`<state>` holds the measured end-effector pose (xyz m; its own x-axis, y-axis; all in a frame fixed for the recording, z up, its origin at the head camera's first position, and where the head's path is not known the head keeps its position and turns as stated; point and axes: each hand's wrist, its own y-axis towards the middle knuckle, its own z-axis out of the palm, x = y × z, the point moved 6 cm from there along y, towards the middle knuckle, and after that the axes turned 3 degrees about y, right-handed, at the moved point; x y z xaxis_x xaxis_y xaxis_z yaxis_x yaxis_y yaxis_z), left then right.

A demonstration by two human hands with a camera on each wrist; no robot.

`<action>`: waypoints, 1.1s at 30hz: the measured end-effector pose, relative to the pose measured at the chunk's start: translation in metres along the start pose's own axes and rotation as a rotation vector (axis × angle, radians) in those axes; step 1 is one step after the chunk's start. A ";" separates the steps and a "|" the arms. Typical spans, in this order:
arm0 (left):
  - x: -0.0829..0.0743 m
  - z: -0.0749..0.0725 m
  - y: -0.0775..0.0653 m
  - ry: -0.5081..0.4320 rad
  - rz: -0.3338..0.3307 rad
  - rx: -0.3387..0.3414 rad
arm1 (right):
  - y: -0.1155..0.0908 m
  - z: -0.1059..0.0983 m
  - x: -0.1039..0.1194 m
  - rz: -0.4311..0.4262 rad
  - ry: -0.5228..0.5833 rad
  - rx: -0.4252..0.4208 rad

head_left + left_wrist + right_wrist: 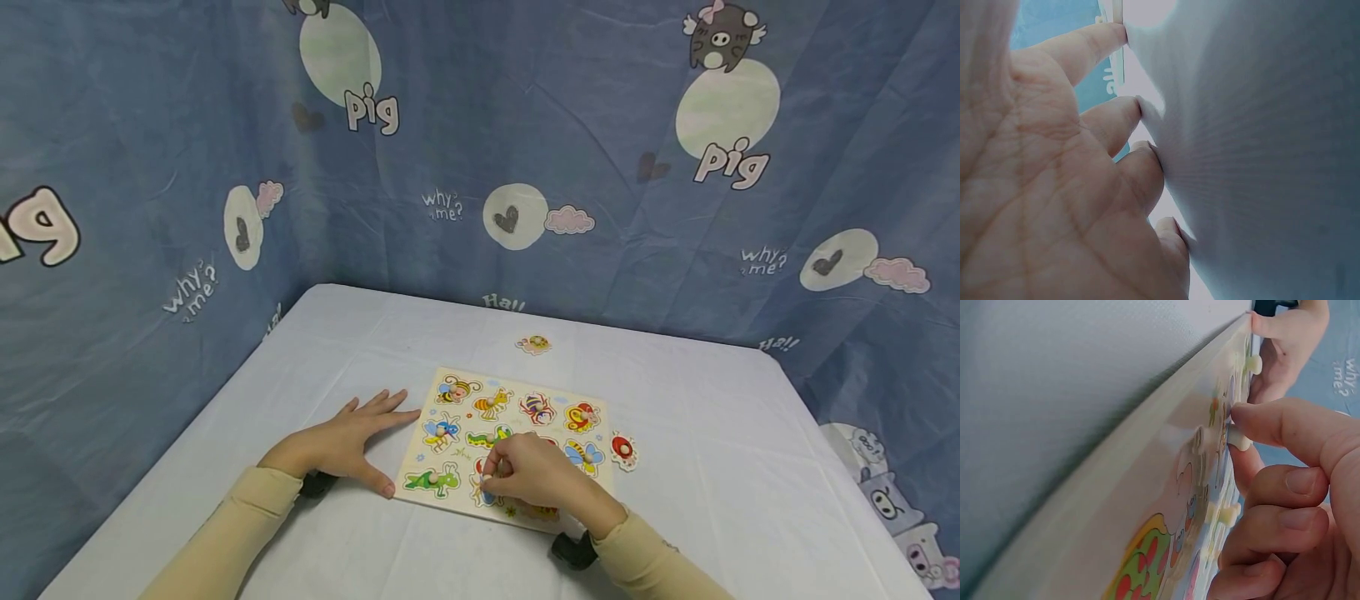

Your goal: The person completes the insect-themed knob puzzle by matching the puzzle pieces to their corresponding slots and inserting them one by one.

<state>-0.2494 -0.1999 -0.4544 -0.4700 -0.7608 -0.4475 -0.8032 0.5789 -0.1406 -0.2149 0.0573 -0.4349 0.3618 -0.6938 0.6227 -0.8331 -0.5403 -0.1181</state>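
A wooden peg puzzle board with colourful insect pieces lies on the white table. My right hand is over its near middle, thumb and forefinger pinching the pale knob of a partly hidden blue-and-red insect piece. That piece sits level with the board, as far as it shows. The other right fingers are curled. My left hand rests spread at the board's left edge, thumb at the near corner. In the left wrist view the left fingertips touch the white cloth.
A red ladybird piece lies off the board, close to its right edge. Beyond the far edge is a small yellow-brown snail-like piece. A blue printed curtain hangs behind the table and along its sides.
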 end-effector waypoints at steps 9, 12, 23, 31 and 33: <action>0.001 0.001 0.000 -0.002 -0.004 0.002 | 0.001 -0.001 0.000 0.000 -0.001 0.010; 0.001 0.000 0.000 -0.004 -0.006 0.003 | 0.002 -0.002 0.000 0.000 0.000 0.020; 0.001 0.000 0.000 -0.008 -0.013 0.005 | 0.004 -0.003 -0.003 0.028 0.071 0.060; 0.002 0.001 0.001 -0.003 -0.016 0.001 | 0.006 -0.003 -0.005 0.007 0.052 0.060; 0.002 0.002 0.002 -0.004 -0.017 0.002 | 0.006 -0.003 -0.005 0.003 0.050 0.066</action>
<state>-0.2509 -0.2000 -0.4568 -0.4545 -0.7696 -0.4485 -0.8103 0.5663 -0.1505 -0.2233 0.0593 -0.4366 0.3367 -0.6715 0.6601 -0.8042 -0.5697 -0.1694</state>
